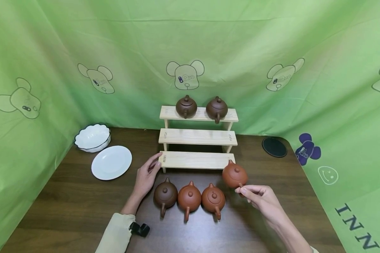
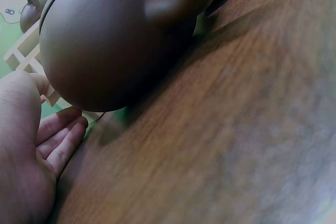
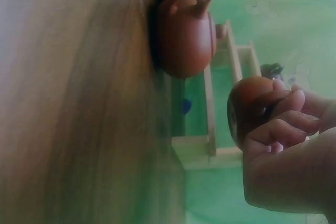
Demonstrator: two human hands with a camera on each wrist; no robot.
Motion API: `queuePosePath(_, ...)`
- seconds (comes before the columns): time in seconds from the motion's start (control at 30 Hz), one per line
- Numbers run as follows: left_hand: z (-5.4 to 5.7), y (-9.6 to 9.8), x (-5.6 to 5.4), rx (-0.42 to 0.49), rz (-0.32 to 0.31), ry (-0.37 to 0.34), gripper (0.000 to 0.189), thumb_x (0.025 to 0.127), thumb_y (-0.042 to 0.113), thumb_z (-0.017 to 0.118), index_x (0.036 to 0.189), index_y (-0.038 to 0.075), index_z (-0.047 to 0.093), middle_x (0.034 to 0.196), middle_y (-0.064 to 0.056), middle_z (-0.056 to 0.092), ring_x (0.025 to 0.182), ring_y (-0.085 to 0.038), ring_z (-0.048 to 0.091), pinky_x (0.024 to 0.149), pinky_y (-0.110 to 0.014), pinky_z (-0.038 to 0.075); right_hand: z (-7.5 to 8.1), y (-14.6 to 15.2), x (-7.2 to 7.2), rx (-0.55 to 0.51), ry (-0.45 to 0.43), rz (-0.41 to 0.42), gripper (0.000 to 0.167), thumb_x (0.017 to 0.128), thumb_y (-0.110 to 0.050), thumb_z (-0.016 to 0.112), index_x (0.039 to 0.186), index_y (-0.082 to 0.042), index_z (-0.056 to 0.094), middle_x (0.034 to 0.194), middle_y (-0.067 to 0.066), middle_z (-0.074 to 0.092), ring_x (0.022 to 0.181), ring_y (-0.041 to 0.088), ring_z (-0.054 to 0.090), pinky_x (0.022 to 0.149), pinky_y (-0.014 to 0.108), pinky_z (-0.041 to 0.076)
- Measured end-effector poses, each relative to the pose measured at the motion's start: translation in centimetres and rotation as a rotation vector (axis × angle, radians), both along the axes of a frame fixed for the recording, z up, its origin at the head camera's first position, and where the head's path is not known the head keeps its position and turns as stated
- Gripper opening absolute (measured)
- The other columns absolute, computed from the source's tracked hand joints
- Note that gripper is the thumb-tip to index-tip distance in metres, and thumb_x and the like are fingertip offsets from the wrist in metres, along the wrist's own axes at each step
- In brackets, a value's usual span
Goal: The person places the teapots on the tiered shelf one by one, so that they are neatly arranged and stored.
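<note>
My right hand [image 1: 266, 202] pinches the handle of a reddish-orange clay teapot [image 1: 235, 175], held off the table by the right front of a wooden three-step stand [image 1: 196, 160]. In the right wrist view the teapot [image 3: 247, 103] hangs in the air, clear of the tabletop. My left hand [image 1: 146, 175] touches the left end of the lowest step, its fingers fairly straight. In front of the stand sit a dark brown teapot [image 1: 165, 194] and two reddish teapots [image 1: 189, 199] [image 1: 213, 198], side by side. Dark brown teapots [image 1: 186, 106] [image 1: 216, 108] stand on the top step.
A white scalloped bowl [image 1: 93, 137] and a white plate [image 1: 112, 163] lie at the left of the brown wooden table [image 1: 66, 211]. A black round coaster [image 1: 274, 147] lies at the back right. Green cloth [image 1: 139, 42] with printed bears hangs around the back and sides.
</note>
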State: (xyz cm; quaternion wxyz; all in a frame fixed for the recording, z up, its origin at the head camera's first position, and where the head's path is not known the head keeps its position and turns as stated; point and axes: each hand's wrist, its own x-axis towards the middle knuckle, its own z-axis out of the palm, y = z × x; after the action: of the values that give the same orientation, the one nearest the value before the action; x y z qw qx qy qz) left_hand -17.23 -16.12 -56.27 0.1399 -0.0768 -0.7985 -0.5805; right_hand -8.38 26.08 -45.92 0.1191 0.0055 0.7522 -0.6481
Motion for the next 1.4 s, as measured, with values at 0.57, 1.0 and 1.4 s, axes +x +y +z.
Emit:
queuePosePath(0.57, -0.8, -0.3, -0.4, 0.003, -0.009, 0.002, 0.039, 0.115, 0.029, 0.065, 0.153, 0.023, 0.069, 0.143, -0.011, 0.074, 0.127, -0.015, 0.074, 0.1, -0.023, 0.059, 1.8, -3.1, -1.8, -0.054, 0.107, 0.005, 0.017, 0.109, -0.008, 0.071, 0.104, -0.007, 0.087, 0.092, -0.008, 0.079, 0.066, 0.0, 0.046, 0.055, 0.018, 0.036)
queuePosePath(1.0, -0.7, -0.2, -0.2, 0.023, -0.006, 0.029, 0.039, 0.114, 0.028, 0.066, 0.152, 0.019, 0.07, 0.141, -0.016, 0.075, 0.125, -0.021, 0.075, 0.098, -0.024, 0.06, 2.7, -6.4, -3.5, -0.114, 0.087, -0.004, 0.013, 0.106, -0.009, 0.075, 0.104, -0.004, 0.086, 0.087, -0.008, 0.075, 0.069, 0.004, 0.051, 0.055, 0.016, 0.034)
queuePosePath(1.4, -0.8, -0.3, -0.4, 0.019, -0.011, 0.03, 0.039, 0.115, 0.03, 0.066, 0.152, 0.02, 0.07, 0.142, -0.015, 0.075, 0.125, -0.018, 0.075, 0.098, -0.019, 0.058, 3.2, -9.2, -5.7, -0.169, 0.077, 0.004, 0.016, 0.106, -0.008, 0.074, 0.109, 0.006, 0.083, 0.076, -0.004, 0.065, 0.065, 0.004, 0.047, 0.055, 0.017, 0.029)
